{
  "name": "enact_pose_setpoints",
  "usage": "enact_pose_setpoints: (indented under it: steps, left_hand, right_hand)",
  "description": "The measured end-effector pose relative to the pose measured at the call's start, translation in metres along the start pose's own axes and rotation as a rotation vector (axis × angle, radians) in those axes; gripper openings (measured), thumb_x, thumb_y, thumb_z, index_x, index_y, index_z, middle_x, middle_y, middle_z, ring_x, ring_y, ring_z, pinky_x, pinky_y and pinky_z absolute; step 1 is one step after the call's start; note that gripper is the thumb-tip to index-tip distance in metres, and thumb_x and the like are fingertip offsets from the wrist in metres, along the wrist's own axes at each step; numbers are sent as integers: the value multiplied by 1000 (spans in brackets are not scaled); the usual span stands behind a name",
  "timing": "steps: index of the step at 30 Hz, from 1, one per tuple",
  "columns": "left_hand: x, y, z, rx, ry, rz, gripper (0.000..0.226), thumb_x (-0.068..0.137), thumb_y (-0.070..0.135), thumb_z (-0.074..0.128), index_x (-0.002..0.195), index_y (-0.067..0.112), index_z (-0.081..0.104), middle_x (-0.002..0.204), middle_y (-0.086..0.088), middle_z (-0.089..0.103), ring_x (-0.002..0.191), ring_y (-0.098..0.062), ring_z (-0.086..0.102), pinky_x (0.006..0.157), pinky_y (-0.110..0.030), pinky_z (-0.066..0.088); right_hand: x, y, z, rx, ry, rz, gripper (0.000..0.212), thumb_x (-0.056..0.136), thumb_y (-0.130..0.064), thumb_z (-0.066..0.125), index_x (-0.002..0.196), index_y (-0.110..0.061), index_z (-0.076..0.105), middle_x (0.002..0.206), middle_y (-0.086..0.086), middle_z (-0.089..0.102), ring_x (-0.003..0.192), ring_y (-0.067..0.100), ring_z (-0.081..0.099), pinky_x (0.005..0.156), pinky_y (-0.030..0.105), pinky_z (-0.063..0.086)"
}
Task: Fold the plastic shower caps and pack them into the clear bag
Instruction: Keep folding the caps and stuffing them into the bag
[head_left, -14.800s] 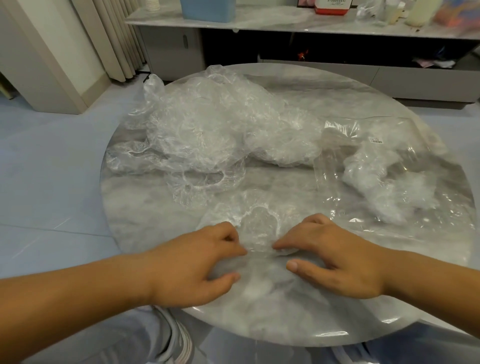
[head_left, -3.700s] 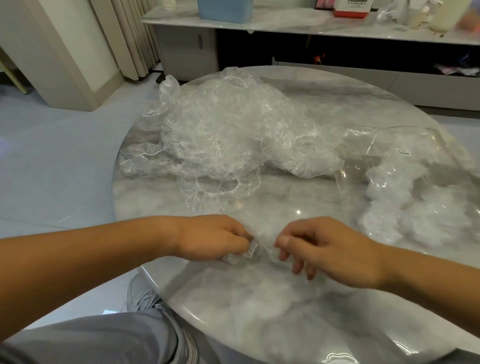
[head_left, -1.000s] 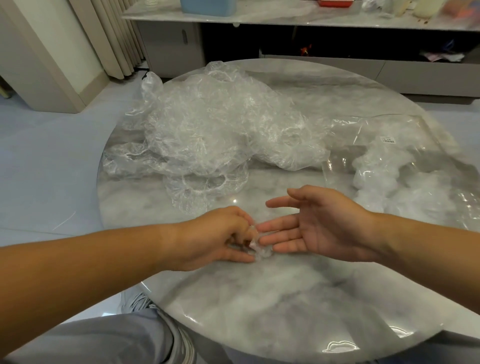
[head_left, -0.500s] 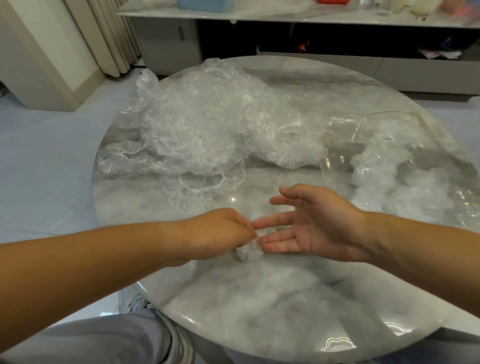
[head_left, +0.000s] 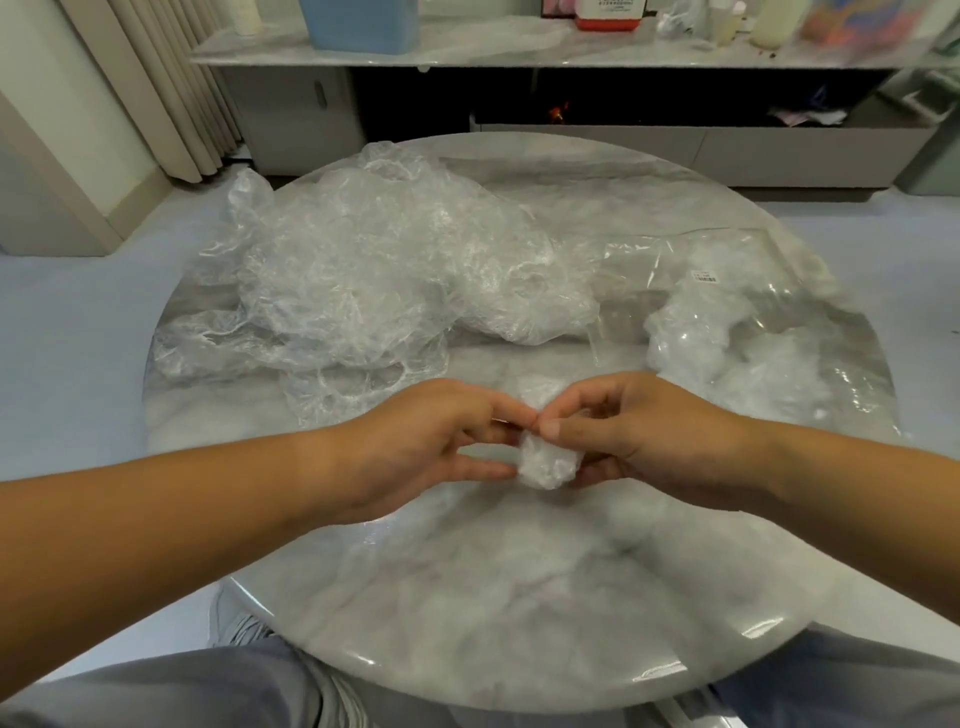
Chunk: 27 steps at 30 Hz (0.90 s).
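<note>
The left hand (head_left: 415, 447) and right hand (head_left: 641, 436) pinch the folded shower cap (head_left: 548, 463) near the clear bag (head_left: 631, 306); light, slippery film, so probably grip across its middle

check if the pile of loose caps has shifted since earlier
No: the pile of loose caps still lies far left on the table, its right end by the clear bag.

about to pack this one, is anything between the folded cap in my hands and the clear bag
Nothing visible does. The folded cap, pinched by the left hand and right hand, has only bare table between it and the clear bag. The pile of loose caps lies to the bag's left, off that path.
</note>
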<state>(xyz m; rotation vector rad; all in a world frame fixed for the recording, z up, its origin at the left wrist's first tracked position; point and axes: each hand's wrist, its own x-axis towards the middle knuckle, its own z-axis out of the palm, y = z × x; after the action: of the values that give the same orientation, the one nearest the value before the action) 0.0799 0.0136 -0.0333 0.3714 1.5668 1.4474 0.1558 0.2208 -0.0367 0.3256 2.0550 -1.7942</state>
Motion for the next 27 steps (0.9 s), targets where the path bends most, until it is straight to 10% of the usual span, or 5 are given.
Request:
enact_pose_setpoints:
  steps: [3, 6, 11, 23, 27]
  left_hand:
    - [13, 14, 13, -104, -7, 30, 42, 81, 27, 55, 115, 6, 70, 121, -14, 67, 112, -27, 69, 101, -48, 53]
    - [29, 22, 33, 367, 6, 141, 33, 92, 46, 51, 108, 30, 75, 123, 10, 67, 117, -5, 63, 105, -35, 48]
    - [60, 14, 68, 1061, -203, 206, 51, 102, 62, 22, 136, 45, 55, 164, 19, 14, 149, 3, 2, 122, -31, 7]
    - [92, -1, 99, 1392, -381, 169, 68, 95, 72, 12, 146, 44, 46, 161, 16, -32, 140, 2, -40, 118, -34, -17]
    - [91, -9, 98, 1622, -320, 184, 86, 88, 76, 4, 160, 30, 16, 159, 9, -37, 142, -3, -40, 123, -42, -11]
  right_hand:
    - [-22, 1, -20, -34, 161, -71, 14, 87, -19, 75, 92, -5, 77, 85, 13, 75, 75, 19, 71, 78, 34, 62]
    - [-48, 13, -51, -87, 334, -123, 30, 86, -41, 69, 91, -15, 82, 99, 4, 77, 86, 17, 72, 87, 38, 60]
    - [-68, 47, -98, 106, 540, -136, 47, 106, -38, 41, 93, -19, 82, 107, 2, 78, 101, 17, 72, 103, 37, 48]
    - [-77, 81, -122, -23, 312, 70, 52, 98, -55, 42, 100, -21, 81, 105, 2, 77, 104, 21, 71, 104, 45, 51]
    - [-78, 84, -124, -132, 267, 148, 58, 102, -58, 32, 97, -29, 82, 107, -4, 76, 105, 21, 69, 105, 40, 50]
